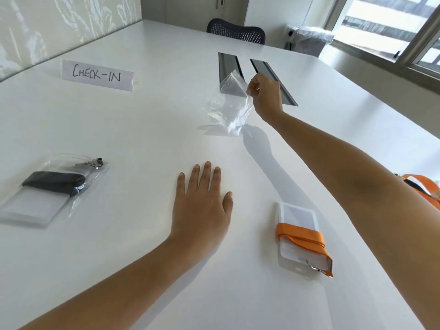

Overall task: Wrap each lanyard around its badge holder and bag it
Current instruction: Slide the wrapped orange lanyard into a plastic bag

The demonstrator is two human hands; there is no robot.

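I am reading the bench from left to right. At the far left, the black-lanyard badge holder is lying inside its own clear pouch. I am judging this unit as finished and parked outside the working area.

Behind it, a tent card is standing upright, with handwritten text reading "CHECK-IN". No other writing or brand is legible.

Near centre, the left hand is resting palm-down on the bench, fingers straight and spread, holding nothing. I am judging that it is bracing while the other arm is reaching.

Beyond it, the empty bag is hanging with its lower edge touching the bench, just in front of two dark slots. The right hand is pinching the bag's upper corner between thumb and fingertips, presumably to bring it to the next unit.

At lower right, the orange-lanyard badge holder is lying flat, wrapped but not yet bagged, apart from both hands. An orange item at the right edge is partly hidden by the forearm.
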